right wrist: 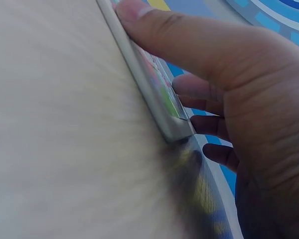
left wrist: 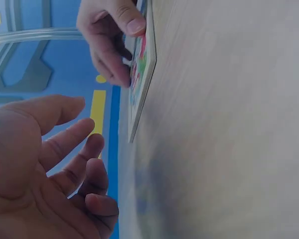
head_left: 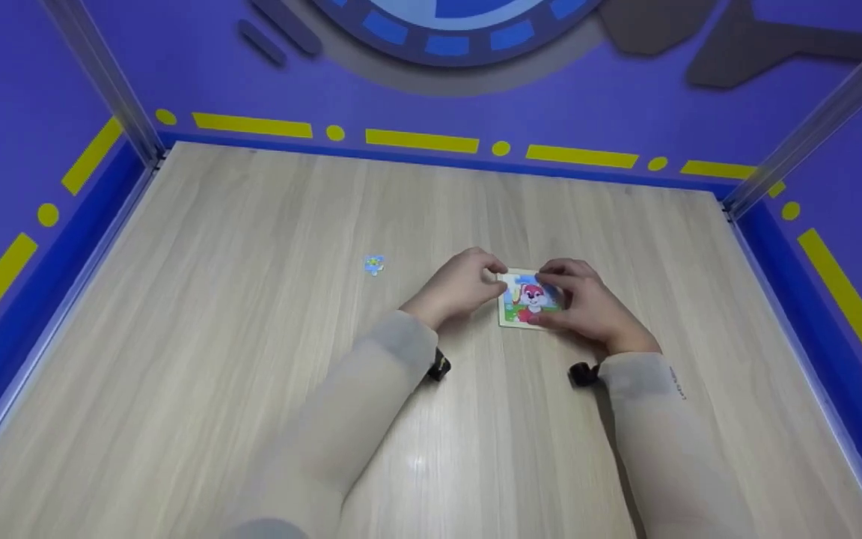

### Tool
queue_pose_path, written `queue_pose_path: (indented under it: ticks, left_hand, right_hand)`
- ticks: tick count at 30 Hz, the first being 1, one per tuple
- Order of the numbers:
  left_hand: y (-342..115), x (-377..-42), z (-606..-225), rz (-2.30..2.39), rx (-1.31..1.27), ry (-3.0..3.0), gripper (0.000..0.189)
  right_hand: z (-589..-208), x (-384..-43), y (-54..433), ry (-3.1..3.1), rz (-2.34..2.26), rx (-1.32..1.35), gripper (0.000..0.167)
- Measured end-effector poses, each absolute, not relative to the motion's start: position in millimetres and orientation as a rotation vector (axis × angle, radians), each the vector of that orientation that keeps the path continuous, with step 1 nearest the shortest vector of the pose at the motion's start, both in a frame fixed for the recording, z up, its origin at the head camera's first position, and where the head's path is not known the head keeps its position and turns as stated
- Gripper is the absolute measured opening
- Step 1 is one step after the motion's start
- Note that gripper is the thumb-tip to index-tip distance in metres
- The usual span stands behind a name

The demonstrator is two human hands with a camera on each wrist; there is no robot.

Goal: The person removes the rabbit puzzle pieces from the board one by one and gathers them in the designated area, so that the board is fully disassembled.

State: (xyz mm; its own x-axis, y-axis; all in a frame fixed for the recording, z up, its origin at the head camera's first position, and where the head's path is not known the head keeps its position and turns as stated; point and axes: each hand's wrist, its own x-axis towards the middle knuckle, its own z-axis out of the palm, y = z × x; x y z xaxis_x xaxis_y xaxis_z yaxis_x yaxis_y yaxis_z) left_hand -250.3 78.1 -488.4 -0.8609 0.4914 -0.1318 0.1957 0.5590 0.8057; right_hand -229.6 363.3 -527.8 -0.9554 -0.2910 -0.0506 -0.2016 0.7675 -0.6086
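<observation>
A small square jigsaw puzzle with a pale rim lies on the table, showing a red-and-white cartoon animal on green and blue. Over its right half, my right hand spans the picture, thumb near the lower side and index finger near the upper side. In the right wrist view the thumb rests across the puzzle's near rim. My left hand hovers by the left edge, its fingers loosely bent. The left wrist view shows nothing between those fingers. Part of the picture is hidden beneath the right hand.
A loose blue puzzle piece with a yellow-green patch lies left of my left hand on the wooden table. Blue-purple panels with yellow dashes wall the back and both sides, joined by metal posts.
</observation>
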Motion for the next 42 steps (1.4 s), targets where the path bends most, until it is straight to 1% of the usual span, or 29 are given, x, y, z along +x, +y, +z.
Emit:
queue_pose_path:
  ticks: [12,19,21,24,31,34,39,42]
  left_hand:
    - [118.5,-257.3,-493.3,0.982,0.581,2.554,0.041]
    - [130.7,-265.5,-510.8,0.886,0.533,2.645,0.041]
    - [132.5,-264.5,-510.4,0.867,0.526,2.666,0.040]
    - [132.1,-256.3,-497.8,0.850,0.509,2.658,0.037]
    - [136.2,-253.4,-494.7,0.898,0.444,2.642,0.031]
    - [138.8,-260.6,-505.6,0.945,0.437,2.633,0.030]
    - [147.6,-283.4,-537.6,0.928,0.442,2.649,0.029]
    - [149.5,-289.8,-545.6,0.912,0.461,2.656,0.031]
  right_hand:
    - [-529.3,-230.8,364.3,2.811,-1.001,-0.455,0.081]
    - [-528.1,-231.0,364.0,2.798,-0.991,-0.413,0.084]
    - [-528.0,-231.1,364.5,2.797,-0.993,-0.405,0.085]
    - [-528.6,-231.4,365.6,2.796,-1.002,-0.406,0.084]
    - [-529.3,-230.5,367.5,2.801,-1.009,-0.422,0.080]
    - [-529.8,-230.0,367.8,2.807,-1.013,-0.432,0.079]
    - [-530.0,-230.9,367.4,2.815,-0.999,-0.446,0.079]
    - [-529.4,-231.5,366.9,2.812,-0.993,-0.442,0.080]
